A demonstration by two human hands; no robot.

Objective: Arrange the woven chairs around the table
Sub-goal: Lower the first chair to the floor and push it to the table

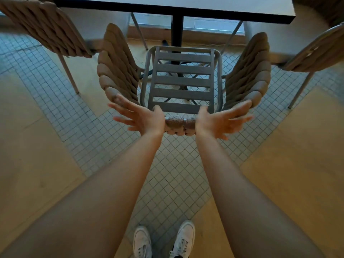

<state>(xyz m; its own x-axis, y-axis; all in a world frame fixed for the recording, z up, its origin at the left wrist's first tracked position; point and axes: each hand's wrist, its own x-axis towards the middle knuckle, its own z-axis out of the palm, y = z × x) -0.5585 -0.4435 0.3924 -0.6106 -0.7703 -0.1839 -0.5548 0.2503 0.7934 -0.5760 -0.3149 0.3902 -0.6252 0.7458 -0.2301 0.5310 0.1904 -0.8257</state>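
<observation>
- Head view: the fingers [121, 107] of the left hand [141, 118] are spread wide and blurred, gripping nothing; only the heel of the palm sits against the top rail [179, 121] of the chair back.
- The right hand [216, 121] mirrors it, fingers fanned outward with the palm edge at the other end of the same woven rail; neither hand has hold of anything.
- The rail belongs to the middle woven chair [179, 81], whose slatted seat faces the table [167, 6] with its front edge near the pedestal [177, 38].
- The chair's 2 woven arms flare to either side, just beyond the spread fingers.
- 2 more woven chairs stand at the table's sides, 1 at the left [46, 28] and 1 at the right [316, 51].
- The person's white shoes [163, 241] stand on the tiled floor [74, 118], well back from the chair.
- Step in hand, as I judge it: setting this chair at the near side of the table, with open palms at the rail that suit either a push or a release.
- Next move likely calls for checking that the seat sits square to the table edge, then turning to a side chair.
</observation>
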